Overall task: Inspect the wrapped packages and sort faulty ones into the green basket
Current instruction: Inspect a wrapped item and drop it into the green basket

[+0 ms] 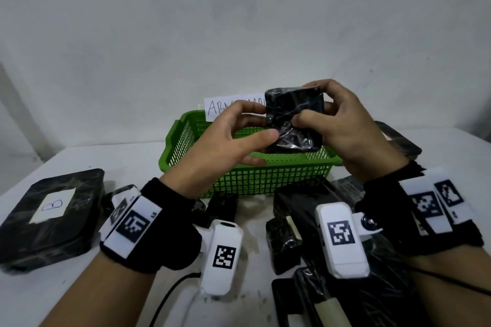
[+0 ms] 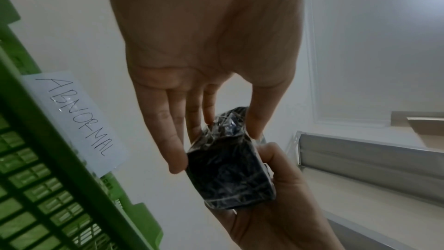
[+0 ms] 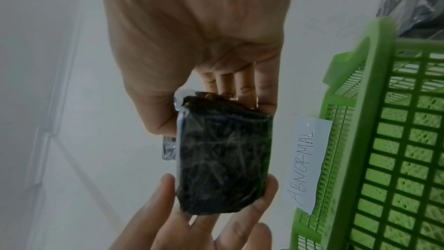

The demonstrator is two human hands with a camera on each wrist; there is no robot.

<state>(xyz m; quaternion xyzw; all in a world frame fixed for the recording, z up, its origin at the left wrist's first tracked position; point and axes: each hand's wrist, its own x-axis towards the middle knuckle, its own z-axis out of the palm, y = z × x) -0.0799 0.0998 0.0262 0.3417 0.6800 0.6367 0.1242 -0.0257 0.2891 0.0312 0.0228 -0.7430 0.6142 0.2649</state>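
Note:
A small black package (image 1: 295,114) wrapped in clear film hangs in the air over the green basket (image 1: 252,178). Both hands hold it. My left hand (image 1: 255,125) pinches its lower left corner, with the thumb on a loose crinkle of film and the fingers behind. My right hand (image 1: 308,103) grips its right side, fingers curled over the top edge and thumb on the front. In the left wrist view the package (image 2: 230,174) sits between my left hand (image 2: 216,130) and the right palm. In the right wrist view film bunches at the top corner of the package (image 3: 221,159).
A paper label reading ABNORMAL (image 1: 225,109) stands at the basket's far rim. A large black package marked B (image 1: 50,218) lies front left. Several black wrapped packages (image 1: 305,210) crowd the table front right, and one more (image 1: 401,141) lies right of the basket. A wall stands behind.

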